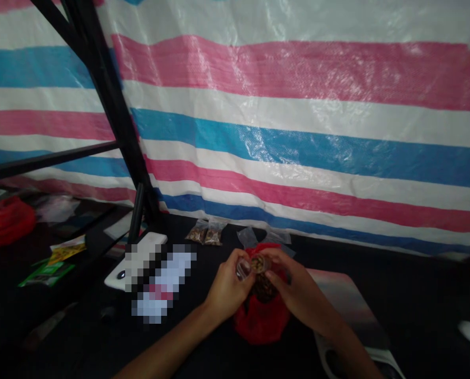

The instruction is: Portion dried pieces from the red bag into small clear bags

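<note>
My left hand [227, 287] and my right hand [294, 289] meet above an open red plastic bag [262, 318] with dark brown pieces in it. Both hands pinch a small clear packet [254, 264] partly filled with brown bits, held between thumbs and fingertips over the bag's mouth. The fingers of both hands are curled closed on it. Two filled small packets [205, 233] lie on the dark table behind my left hand. Empty clear packets [258, 237] lie behind the red bag.
A striped pink, blue and white tarp [298, 131] hangs behind the dark table. A black metal frame [112, 116] rises at left. A white device [134, 258], green and yellow packets [57, 263], a red bag [3, 221] and a grey scale plate [345, 305] lie around.
</note>
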The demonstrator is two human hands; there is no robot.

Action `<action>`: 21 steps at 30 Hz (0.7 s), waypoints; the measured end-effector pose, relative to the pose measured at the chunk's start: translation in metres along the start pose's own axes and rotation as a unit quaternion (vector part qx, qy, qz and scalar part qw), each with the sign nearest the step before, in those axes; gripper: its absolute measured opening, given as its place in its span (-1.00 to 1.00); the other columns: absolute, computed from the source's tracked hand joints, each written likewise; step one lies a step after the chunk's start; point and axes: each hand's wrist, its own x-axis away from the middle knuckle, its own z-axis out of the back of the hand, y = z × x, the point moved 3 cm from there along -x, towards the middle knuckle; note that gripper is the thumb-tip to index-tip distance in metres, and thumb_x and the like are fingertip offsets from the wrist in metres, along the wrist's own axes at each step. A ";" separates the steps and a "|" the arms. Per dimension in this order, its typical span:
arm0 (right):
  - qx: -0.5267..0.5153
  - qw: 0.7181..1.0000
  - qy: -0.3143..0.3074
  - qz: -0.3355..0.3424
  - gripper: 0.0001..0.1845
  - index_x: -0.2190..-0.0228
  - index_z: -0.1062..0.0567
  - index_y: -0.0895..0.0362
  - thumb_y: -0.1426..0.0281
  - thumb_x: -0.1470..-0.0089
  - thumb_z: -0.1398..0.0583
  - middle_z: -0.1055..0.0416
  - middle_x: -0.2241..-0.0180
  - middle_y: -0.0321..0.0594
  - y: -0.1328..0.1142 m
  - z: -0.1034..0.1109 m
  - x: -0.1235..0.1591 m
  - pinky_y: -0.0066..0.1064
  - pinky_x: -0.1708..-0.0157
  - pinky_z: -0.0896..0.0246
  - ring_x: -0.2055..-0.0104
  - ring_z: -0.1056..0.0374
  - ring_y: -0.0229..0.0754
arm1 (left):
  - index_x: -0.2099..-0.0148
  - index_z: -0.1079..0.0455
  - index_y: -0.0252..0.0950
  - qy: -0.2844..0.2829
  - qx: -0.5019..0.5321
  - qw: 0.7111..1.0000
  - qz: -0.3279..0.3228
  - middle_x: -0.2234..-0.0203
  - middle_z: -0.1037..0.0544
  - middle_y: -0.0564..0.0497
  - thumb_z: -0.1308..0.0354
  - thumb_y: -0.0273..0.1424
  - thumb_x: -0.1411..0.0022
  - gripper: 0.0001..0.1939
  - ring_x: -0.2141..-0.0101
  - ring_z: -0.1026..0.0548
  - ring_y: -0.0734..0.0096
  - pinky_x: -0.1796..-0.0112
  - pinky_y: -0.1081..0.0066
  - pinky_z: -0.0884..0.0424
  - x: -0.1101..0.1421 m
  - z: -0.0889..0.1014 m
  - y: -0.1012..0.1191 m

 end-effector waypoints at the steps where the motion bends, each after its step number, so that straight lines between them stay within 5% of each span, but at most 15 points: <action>1: 0.020 1.000 -0.002 0.012 -0.69 0.03 -0.48 0.06 0.40 -0.18 -0.15 -0.52 -0.01 -0.12 -0.002 -0.002 0.001 -0.15 -0.15 -0.29 -0.08 -0.44 -0.05 | 0.17 -0.32 -0.24 -0.006 0.005 1.000 0.002 0.45 -0.51 0.09 -0.18 -0.45 -0.19 -0.85 0.44 -0.48 0.43 0.41 0.52 -0.31 0.002 0.000 -0.001; 11: 0.181 0.967 0.022 0.177 -0.58 -0.15 -0.42 -0.11 0.45 -0.36 -0.03 -0.38 -0.14 -0.15 -0.005 -0.020 0.012 -0.23 -0.14 -0.38 -0.16 -0.39 -0.10 | 0.12 -0.39 -0.19 -0.015 0.028 0.999 0.010 0.30 -0.60 0.00 -0.20 -0.47 -0.17 -0.80 0.29 -0.56 0.28 0.31 0.44 -0.39 0.011 0.002 -0.004; 21: 0.175 0.965 0.076 0.180 -0.65 -0.08 -0.47 -0.07 0.43 -0.32 -0.12 -0.48 -0.07 -0.17 -0.005 -0.014 0.011 -0.25 -0.08 -0.43 -0.09 -0.46 -0.10 | 0.18 -0.38 -0.20 0.009 0.031 0.999 0.012 0.33 -0.59 0.01 -0.21 -0.47 -0.17 -0.85 0.34 -0.54 0.33 0.33 0.46 -0.38 0.011 0.003 -0.007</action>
